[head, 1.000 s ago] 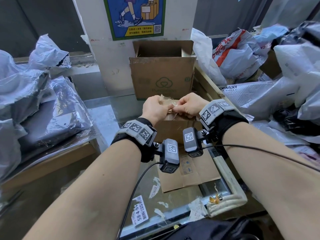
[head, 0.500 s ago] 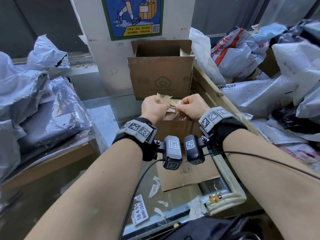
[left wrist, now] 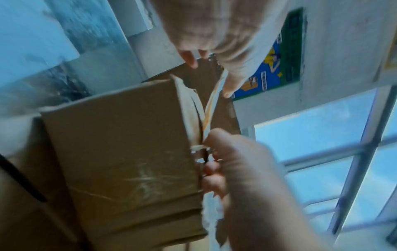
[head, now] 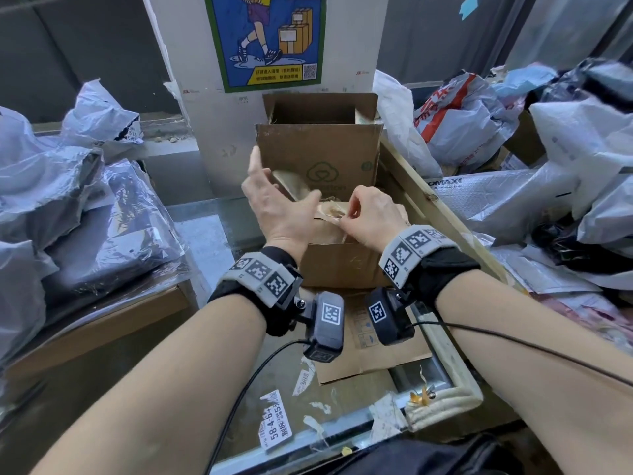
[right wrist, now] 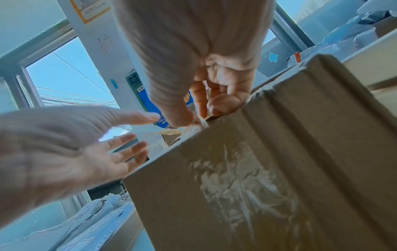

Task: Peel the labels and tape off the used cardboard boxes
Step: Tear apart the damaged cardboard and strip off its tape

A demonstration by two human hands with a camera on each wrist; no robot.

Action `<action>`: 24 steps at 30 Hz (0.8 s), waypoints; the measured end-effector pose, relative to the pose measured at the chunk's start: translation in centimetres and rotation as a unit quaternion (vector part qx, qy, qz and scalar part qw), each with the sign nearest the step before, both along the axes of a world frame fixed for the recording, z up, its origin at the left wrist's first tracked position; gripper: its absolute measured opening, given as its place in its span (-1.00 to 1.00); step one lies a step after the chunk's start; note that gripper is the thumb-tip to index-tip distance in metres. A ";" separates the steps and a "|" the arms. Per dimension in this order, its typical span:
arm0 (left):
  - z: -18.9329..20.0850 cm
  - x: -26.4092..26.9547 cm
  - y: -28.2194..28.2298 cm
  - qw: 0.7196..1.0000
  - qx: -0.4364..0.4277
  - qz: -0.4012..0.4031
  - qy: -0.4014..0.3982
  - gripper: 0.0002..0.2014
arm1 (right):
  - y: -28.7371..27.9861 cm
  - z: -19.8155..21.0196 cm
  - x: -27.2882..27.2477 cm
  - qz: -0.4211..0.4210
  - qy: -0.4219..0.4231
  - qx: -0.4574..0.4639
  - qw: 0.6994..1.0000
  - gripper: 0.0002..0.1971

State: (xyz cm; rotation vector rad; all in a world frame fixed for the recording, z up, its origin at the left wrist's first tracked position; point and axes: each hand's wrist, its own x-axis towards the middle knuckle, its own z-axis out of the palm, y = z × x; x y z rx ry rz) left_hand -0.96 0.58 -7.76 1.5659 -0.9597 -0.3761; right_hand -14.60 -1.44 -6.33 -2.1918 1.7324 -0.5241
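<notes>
The small cardboard box (head: 337, 265) sits on the desk (head: 212, 234), right in front of the person. A strip of clear tape (head: 329, 209) comes up off the top edge of this box.

The right hand (head: 371, 217) has its grip closed on the tape. The thumb and fingers (right wrist: 223, 101) pinch it tight, right at the top edge of the box. The wrinkled side of the box shows shiny marks.

The left hand (head: 274, 197) has its grip wide open. Its fingers (right wrist: 128, 141) are spread out and straight. The loose end of the tape lies against the thumb and fingers, but the hand does not squeeze it. I cannot tell if the tape sticks to the skin.

A bigger open box (head: 318, 156) stands just behind the small one, against a white post. A blue poster (head: 267, 39) hangs on that post. A flat piece of cardboard (head: 373, 351) lies on the desk under the wrists. Torn bits of label (head: 275, 430) lie near the front edge of the desk. Grey plastic bags (head: 68, 207) are piled on the left, and more bags (head: 565, 159) on the right.
</notes>
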 end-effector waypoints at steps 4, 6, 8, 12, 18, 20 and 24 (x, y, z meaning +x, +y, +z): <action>1.3 1.2 -0.3 0.996 -0.083 0.020 0.022 -0.34 | 0.5 -0.1 -0.2 0.001 0.011 -0.087 0.996 -0.89; 1.9 1.3 -0.2 0.984 -0.098 -0.043 -0.143 -0.62 | 0.8 0.3 0.1 0.015 0.025 -0.153 0.988 -0.94; 2.9 0.9 -0.1 0.962 -0.066 -0.125 -0.233 -0.77 | 1.1 0.8 0.4 0.031 0.030 -0.215 0.976 -0.87; 3.9 1.0 0.0 0.932 0.068 -0.196 -0.298 -0.56 | 1.1 0.6 0.3 0.057 -0.024 -0.282 0.957 -0.88; 0.6 0.5 1.7 0.850 0.210 -0.169 -0.452 -0.38 | 1.5 -3.9 -1.5 0.072 -0.035 -0.116 0.990 -0.84; -0.1 0.0 2.1 0.871 0.193 -0.174 -0.418 -0.41 | 1.7 -4.0 -1.9 0.076 -0.063 -0.083 0.992 -0.84; -0.5 -0.7 2.3 0.873 0.169 -0.200 -0.411 -0.48 | 2.0 -3.2 -2.5 0.067 -0.086 -0.072 0.991 -0.75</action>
